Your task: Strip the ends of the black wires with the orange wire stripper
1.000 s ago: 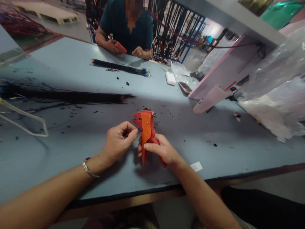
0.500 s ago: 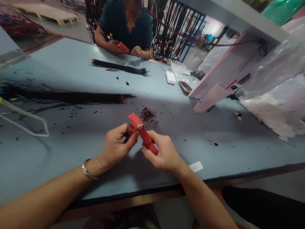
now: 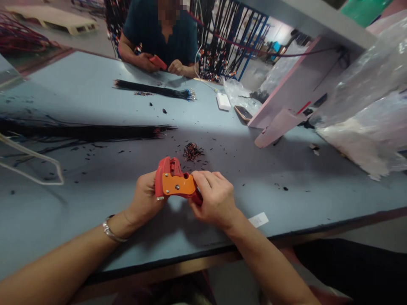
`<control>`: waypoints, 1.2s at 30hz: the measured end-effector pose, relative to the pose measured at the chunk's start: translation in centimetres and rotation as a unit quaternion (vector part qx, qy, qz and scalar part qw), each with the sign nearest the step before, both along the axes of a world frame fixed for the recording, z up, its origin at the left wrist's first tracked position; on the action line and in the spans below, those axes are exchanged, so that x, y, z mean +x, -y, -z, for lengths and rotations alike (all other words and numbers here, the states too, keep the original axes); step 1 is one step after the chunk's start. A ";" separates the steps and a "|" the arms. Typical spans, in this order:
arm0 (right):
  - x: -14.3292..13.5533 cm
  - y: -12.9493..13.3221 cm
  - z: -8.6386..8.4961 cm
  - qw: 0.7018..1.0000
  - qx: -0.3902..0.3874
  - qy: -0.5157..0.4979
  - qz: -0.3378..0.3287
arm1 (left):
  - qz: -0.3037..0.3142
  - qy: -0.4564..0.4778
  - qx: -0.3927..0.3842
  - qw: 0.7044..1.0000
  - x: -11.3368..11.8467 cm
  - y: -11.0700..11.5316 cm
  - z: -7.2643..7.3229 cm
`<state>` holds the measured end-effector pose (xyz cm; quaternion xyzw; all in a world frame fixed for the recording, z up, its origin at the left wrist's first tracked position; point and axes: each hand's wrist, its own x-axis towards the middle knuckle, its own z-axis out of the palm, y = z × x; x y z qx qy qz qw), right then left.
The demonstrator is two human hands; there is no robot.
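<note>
A red and orange hand tool (image 3: 178,185) is held over the table, its orange side plate facing me. My right hand (image 3: 214,197) is closed around its handle end. My left hand (image 3: 146,197) is at the tool's wide red head; its fingers are mostly hidden behind the tool, and whether they grip it or something else cannot be made out. Just beyond the tool lies a small pile of short black and copper-coloured pieces (image 3: 192,151). To the left, a long bundle of black wires (image 3: 104,132) lies across the table.
Across the table (image 3: 95,70) a person (image 3: 162,38) holds a red tool (image 3: 158,62). A shorter wire bundle (image 3: 151,88), white box (image 3: 223,101), phone (image 3: 243,113) and pink roll (image 3: 278,128) lie farther back. A white wire frame (image 3: 59,171) is left; a label (image 3: 259,220) is right.
The tool has turned from its narrow edge to its orange side and shifted slightly left. My left fingers, visible and pinched before, are now mostly behind it. The camera view has shifted slightly.
</note>
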<state>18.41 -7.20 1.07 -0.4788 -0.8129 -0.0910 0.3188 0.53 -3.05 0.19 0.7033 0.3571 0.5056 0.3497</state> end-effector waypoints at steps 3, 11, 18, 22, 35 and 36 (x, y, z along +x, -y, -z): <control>0.1 0.0 0.1 1.000 0.000 0.000 -0.001 | 0.014 -0.001 -0.040 0.999 0.0 0.0 -0.2; 0.3 0.2 0.1 1.000 0.004 0.029 0.001 | 0.043 -0.015 -0.080 0.996 -0.2 -0.1 -0.7; 0.2 0.1 0.4 0.998 0.022 0.057 0.022 | 0.049 -0.042 -0.067 0.996 -0.4 -0.3 -0.2; 0.3 0.1 0.7 0.998 0.022 0.056 0.023 | 0.049 -0.060 -0.065 0.995 -0.3 -0.3 -0.5; 0.5 0.0 1.1 0.998 -0.038 0.041 0.013 | 0.076 -0.050 -0.104 0.990 -0.2 -0.8 -0.4; 0.5 0.0 1.1 0.998 -0.062 0.028 0.013 | 0.077 -0.054 -0.106 0.990 -0.1 -0.8 -0.4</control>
